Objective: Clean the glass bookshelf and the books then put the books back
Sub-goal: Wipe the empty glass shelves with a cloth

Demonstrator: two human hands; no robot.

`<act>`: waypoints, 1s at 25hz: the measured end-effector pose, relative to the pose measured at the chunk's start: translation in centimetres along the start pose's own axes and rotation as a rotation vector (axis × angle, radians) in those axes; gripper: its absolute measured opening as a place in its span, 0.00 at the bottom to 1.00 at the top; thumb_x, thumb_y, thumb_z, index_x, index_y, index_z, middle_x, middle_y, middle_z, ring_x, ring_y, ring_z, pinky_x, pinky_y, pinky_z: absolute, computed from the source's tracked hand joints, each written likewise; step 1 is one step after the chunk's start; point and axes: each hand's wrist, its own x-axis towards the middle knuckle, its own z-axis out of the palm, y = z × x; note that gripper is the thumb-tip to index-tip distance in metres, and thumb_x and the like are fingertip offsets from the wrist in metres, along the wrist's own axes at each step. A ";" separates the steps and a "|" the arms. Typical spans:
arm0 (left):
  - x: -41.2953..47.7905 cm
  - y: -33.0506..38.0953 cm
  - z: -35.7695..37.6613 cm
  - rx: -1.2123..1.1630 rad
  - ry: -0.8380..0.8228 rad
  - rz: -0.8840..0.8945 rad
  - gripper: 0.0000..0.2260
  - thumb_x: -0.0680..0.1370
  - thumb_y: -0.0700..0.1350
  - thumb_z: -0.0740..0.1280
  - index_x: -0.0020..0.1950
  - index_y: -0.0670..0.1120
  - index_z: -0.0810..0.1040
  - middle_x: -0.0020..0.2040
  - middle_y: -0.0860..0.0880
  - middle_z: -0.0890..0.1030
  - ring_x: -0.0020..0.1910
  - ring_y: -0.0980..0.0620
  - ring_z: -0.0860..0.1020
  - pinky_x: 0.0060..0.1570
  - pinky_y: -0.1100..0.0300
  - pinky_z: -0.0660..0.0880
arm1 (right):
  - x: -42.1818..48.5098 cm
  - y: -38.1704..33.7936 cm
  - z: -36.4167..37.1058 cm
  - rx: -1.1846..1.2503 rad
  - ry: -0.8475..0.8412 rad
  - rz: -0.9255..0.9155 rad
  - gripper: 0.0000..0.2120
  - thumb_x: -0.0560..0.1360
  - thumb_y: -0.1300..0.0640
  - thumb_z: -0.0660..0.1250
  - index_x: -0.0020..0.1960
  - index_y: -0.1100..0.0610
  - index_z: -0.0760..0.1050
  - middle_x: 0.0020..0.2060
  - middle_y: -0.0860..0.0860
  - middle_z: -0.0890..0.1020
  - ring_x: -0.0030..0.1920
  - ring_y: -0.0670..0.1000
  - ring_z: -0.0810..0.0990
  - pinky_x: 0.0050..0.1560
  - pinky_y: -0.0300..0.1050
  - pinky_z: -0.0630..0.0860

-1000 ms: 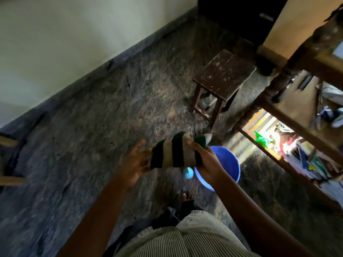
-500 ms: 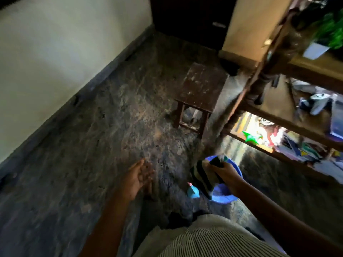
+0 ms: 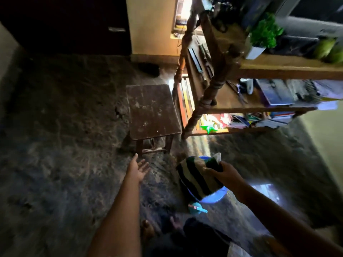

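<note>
My right hand grips a green, black and white striped cloth, which hangs over a blue basin on the floor. Stretched out over the floor, my left hand has its fingers spread and holds nothing. The wooden bookshelf stands at the right. Books and papers lie on its middle and lower shelves. A small blue spray bottle lies on the floor beside the basin.
A worn wooden stool stands on the dark stone floor left of the shelf. A green potted plant sits on the top shelf. A dark door is at the back. My bare feet show below.
My left hand let go of the cloth and moved out to the left, open. My right hand carried the cloth down over the basin. The view swung right toward the bookshelf.
</note>
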 end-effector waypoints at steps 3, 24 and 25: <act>4.6 2.8 3.8 0.026 -0.026 -0.083 0.25 0.80 0.53 0.58 0.73 0.42 0.60 0.58 0.41 0.73 0.70 0.41 0.66 0.66 0.45 0.64 | 3.0 -1.6 1.4 0.037 0.050 0.050 0.11 0.71 0.55 0.72 0.49 0.61 0.78 0.40 0.55 0.82 0.40 0.49 0.79 0.46 0.46 0.77; 15.2 8.7 2.2 -0.296 0.111 -0.107 0.29 0.74 0.59 0.66 0.69 0.43 0.68 0.65 0.42 0.70 0.65 0.42 0.69 0.68 0.44 0.63 | 18.9 -13.4 8.2 -0.511 -0.297 -0.154 0.14 0.71 0.48 0.71 0.54 0.52 0.76 0.40 0.45 0.77 0.44 0.46 0.76 0.39 0.36 0.70; 14.7 9.5 0.2 -0.292 0.092 -0.068 0.28 0.74 0.58 0.65 0.68 0.43 0.70 0.64 0.42 0.72 0.62 0.42 0.71 0.67 0.45 0.65 | 18.3 -13.7 9.6 -0.522 -0.321 -0.180 0.13 0.72 0.49 0.71 0.53 0.52 0.75 0.39 0.44 0.76 0.43 0.45 0.75 0.34 0.32 0.67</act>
